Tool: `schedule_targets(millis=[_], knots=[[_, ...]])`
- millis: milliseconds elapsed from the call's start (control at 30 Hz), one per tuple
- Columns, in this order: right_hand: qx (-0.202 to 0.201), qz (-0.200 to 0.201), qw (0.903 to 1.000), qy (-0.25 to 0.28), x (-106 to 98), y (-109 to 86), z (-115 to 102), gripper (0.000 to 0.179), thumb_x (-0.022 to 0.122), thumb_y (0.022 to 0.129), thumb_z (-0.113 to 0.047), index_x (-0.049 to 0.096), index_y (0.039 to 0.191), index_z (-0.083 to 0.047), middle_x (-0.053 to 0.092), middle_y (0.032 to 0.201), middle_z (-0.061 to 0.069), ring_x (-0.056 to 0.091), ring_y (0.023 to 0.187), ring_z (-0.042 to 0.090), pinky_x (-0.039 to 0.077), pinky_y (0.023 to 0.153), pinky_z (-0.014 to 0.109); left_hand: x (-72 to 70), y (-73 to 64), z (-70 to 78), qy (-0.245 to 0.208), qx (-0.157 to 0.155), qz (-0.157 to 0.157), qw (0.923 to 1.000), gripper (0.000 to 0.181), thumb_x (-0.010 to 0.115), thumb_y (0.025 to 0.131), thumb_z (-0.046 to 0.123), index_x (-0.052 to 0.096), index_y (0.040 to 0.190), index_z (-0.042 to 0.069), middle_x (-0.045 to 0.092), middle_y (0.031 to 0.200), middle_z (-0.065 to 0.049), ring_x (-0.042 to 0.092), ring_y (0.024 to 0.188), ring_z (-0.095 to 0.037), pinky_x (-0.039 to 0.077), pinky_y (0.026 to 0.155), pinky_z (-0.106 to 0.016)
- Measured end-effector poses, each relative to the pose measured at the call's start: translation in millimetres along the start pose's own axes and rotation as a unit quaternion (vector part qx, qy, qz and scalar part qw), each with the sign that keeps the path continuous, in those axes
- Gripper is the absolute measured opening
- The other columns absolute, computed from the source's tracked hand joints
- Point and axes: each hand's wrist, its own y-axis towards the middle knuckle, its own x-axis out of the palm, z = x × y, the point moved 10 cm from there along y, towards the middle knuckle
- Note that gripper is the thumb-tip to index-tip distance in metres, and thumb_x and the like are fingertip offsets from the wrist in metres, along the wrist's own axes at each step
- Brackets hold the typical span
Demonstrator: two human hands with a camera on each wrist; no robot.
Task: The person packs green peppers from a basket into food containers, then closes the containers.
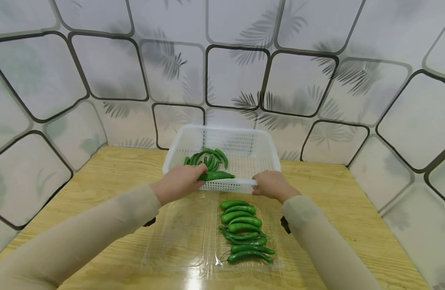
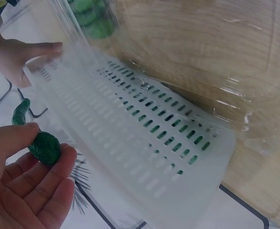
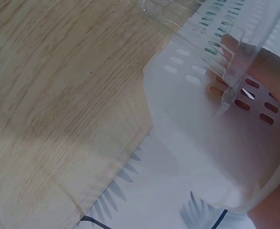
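My left hand point(image 1: 179, 182) pinches a green chili pepper point(image 1: 219, 175) between thumb and fingers, over the near rim of a white plastic basket point(image 1: 264, 145). The left wrist view shows this pepper's wrinkled, dark green end point(image 2: 46, 149) past the fingertips. With my right hand point(image 1: 275, 185) I grip the basket's near rim towards its right corner; in the right wrist view the thumb point(image 3: 254, 59) is outside the slotted wall. More green peppers point(image 1: 209, 160) lie inside the basket on the left, partly hidden behind my left hand.
A clear, hinged plastic box point(image 1: 182, 237) lies unfolded on the wooden table point(image 1: 106, 197) in front of the basket. Several green peppers point(image 1: 244, 228) lie in a column in its right half. Patterned cloth point(image 1: 237, 76) surrounds the table at the back and sides.
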Motion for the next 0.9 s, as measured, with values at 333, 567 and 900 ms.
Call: schedule_targets(millis=[333,567,900], knots=[[0.001,-0.010,0.9999,0.004,3,-1.9,-1,0.020,0.075,0.078,-0.034,0.067,0.083,-0.016,0.062,0.072,-0.004,0.055,0.060,0.014,0.045,0.055,0.034,4.0,-8.3,21.8,-0.023,0.023,0.001,0.9995,0.019,0.065,0.089,0.019,0.056,0.102,0.009,0.063,0.086,0.000,0.060,0.069,-0.011,0.047,0.059,-0.025],[0.000,-0.008,1.0000,0.001,3,-1.8,-1,0.019,0.075,0.078,-0.034,0.067,0.082,-0.017,0.062,0.071,-0.006,0.055,0.060,0.013,0.046,0.055,0.034,8.5,-13.4,42.6,-0.034,0.048,-0.003,0.9983,0.019,0.066,0.088,0.020,0.057,0.101,0.009,0.059,0.091,0.001,0.058,0.070,-0.010,0.046,0.059,-0.025],[-0.006,0.002,1.0000,0.008,-2,0.5,-1,0.021,0.076,0.076,-0.033,0.067,0.083,-0.016,0.064,0.073,-0.004,0.057,0.062,0.015,0.047,0.057,0.036,26.1,-22.0,74.0,-0.027,0.105,-0.047,0.9930,0.017,0.066,0.088,0.023,0.056,0.097,0.012,0.057,0.087,0.004,0.057,0.073,-0.008,0.048,0.064,-0.025]])
